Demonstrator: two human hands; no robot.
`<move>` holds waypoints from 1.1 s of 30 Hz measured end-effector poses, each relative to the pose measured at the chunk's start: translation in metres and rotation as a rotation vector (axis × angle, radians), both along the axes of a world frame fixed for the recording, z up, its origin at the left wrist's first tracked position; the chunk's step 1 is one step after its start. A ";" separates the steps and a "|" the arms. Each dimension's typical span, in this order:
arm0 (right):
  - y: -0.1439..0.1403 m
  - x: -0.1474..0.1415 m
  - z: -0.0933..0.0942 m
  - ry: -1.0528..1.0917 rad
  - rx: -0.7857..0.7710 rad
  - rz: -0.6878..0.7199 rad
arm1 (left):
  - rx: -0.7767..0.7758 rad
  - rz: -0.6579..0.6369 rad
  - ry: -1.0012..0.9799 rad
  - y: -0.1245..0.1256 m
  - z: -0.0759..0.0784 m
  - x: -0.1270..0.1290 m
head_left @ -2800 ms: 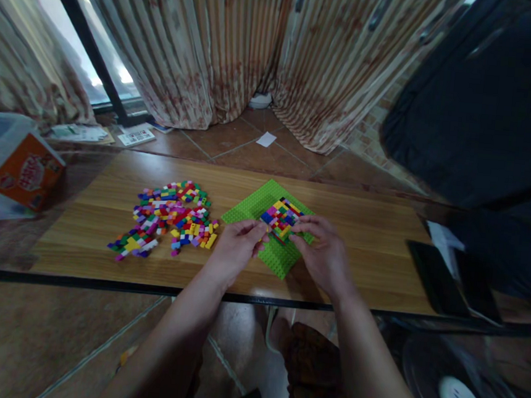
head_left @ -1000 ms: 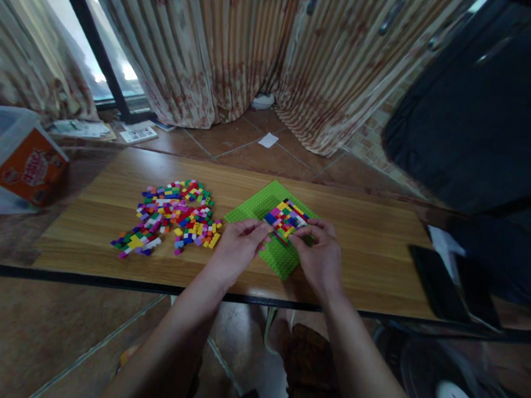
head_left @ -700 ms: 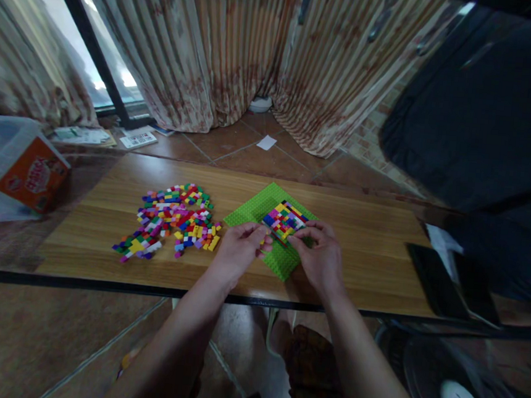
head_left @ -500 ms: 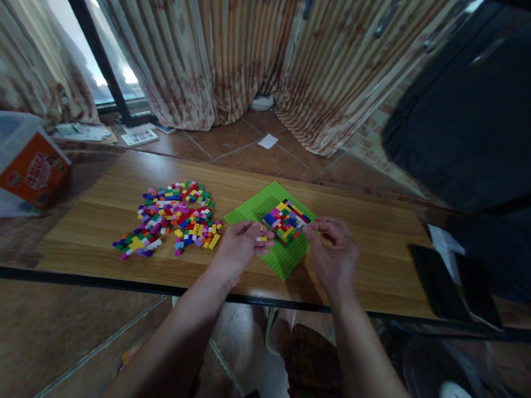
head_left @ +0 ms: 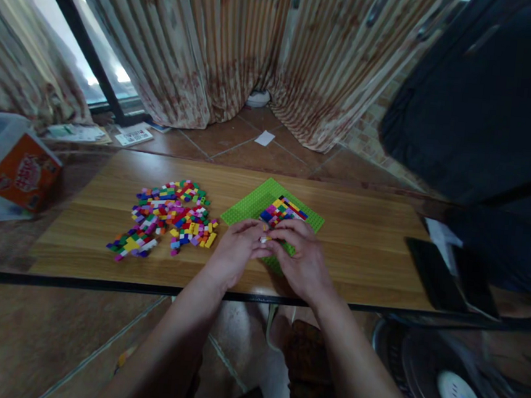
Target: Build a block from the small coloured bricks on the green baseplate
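A green baseplate (head_left: pixel 249 202) lies on the wooden table (head_left: pixel 365 232) with a patch of mixed coloured bricks (head_left: pixel 284 210) pressed onto it. My left hand (head_left: pixel 234 250) and my right hand (head_left: pixel 300 259) meet fingertip to fingertip over the plate's near corner. Between them they pinch a small yellow-and-white brick piece (head_left: pixel 265 239). The hands hide the near part of the plate. A loose pile of small coloured bricks (head_left: pixel 166 216) lies to the left of my left hand.
A clear bin with an orange box (head_left: pixel 20 172) stands off the table's left end. A black phone (head_left: pixel 430 273) lies at the right end. A fan (head_left: pixel 459 389) sits on the floor at lower right. Curtains hang behind the table.
My right hand drew back to the right from the brick patch, then came left to meet my left hand. The left hand has stayed at the plate's near corner with small bricks.
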State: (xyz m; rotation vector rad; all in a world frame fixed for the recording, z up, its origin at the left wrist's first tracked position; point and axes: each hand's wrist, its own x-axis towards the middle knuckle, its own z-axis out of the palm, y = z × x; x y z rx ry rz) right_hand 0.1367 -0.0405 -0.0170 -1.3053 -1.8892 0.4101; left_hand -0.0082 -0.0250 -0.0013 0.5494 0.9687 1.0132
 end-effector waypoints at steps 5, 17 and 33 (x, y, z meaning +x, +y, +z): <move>0.000 0.001 0.002 -0.010 0.011 -0.005 | -0.028 0.007 0.016 0.001 0.002 0.001; 0.000 0.008 0.007 0.060 -0.015 -0.060 | 0.192 -0.178 0.234 0.000 0.001 0.000; -0.002 0.006 0.004 0.070 -0.024 -0.004 | 0.299 -0.191 0.331 0.002 -0.009 0.000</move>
